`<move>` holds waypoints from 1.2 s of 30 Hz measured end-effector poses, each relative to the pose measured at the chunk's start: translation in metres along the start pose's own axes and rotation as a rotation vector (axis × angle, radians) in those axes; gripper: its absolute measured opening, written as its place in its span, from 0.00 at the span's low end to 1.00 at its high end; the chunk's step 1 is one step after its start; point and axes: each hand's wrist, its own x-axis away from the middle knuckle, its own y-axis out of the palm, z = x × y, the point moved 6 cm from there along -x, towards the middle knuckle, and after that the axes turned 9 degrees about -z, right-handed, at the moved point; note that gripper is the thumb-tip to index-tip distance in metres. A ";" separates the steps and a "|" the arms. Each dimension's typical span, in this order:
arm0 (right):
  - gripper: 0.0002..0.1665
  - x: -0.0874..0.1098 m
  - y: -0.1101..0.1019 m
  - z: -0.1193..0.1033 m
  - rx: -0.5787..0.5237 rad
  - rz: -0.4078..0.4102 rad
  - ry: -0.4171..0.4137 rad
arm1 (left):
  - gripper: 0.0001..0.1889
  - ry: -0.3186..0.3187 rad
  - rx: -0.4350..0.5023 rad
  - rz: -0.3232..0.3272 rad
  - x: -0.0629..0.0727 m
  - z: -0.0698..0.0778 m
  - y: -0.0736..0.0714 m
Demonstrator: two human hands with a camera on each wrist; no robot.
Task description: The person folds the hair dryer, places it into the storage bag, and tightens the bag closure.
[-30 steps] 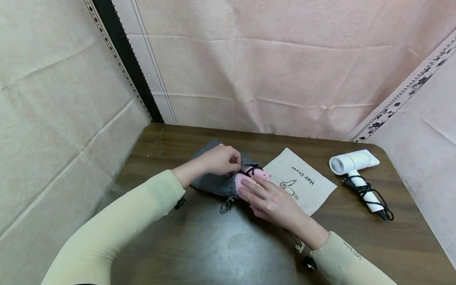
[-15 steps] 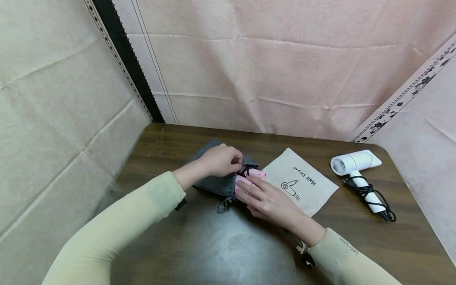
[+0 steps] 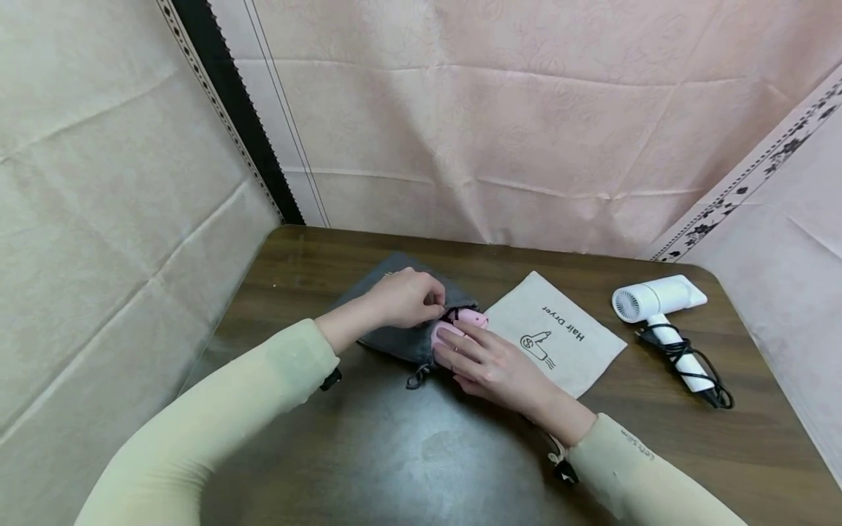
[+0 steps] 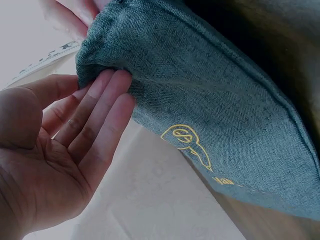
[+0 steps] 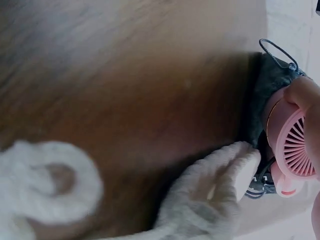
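Observation:
A pink hair dryer (image 3: 444,333) with a black cord lies partly inside a dark grey drawstring bag (image 3: 393,340), its outer end sticking out of the bag's mouth. My left hand (image 3: 409,296) pinches the rim of that mouth between thumb and fingers, as the left wrist view of the hand (image 4: 65,145) shows. My right hand (image 3: 496,369) holds the dryer's exposed end, with the thumb on the body beside the round slotted vent (image 5: 296,150). The rest of the dryer is hidden in the cloth.
A beige pouch (image 3: 546,321) printed "Hair Dryer" lies flat beside my right hand, partly under the forearm. Farther right, a white hair dryer (image 3: 654,298) rests with its black cord (image 3: 674,351) wound round the handle. Cloth hangs behind the brown table (image 3: 316,438).
The pink dryer has slid left, deeper into the grey bag, and my right hand has moved left with it. My left hand stays at the bag's rim.

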 end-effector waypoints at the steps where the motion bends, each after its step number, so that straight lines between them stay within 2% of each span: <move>1: 0.41 0.001 0.002 0.000 -0.007 -0.003 -0.001 | 0.10 0.001 0.010 -0.009 0.000 0.000 0.001; 5: 0.42 0.001 0.010 -0.001 -0.024 -0.017 -0.002 | 0.10 0.009 0.042 -0.038 -0.001 -0.002 0.007; 13: 0.46 0.004 0.018 0.001 -0.058 -0.069 0.023 | 0.09 0.014 0.078 -0.050 -0.002 -0.005 0.012; 18: 0.50 0.016 0.015 0.003 -0.163 -0.083 0.100 | 0.09 0.000 0.127 -0.059 0.000 -0.008 0.013; 27: 0.49 0.041 0.009 0.001 -0.259 -0.100 0.315 | 0.08 -0.058 0.214 -0.066 0.003 -0.012 0.015; 32: 0.47 0.039 0.012 0.000 -0.254 -0.090 0.352 | 0.09 -0.063 0.208 -0.062 0.002 -0.010 0.015; 36: 0.45 0.038 0.009 0.001 -0.236 -0.052 0.337 | 0.09 -0.060 0.203 -0.058 0.001 -0.009 0.016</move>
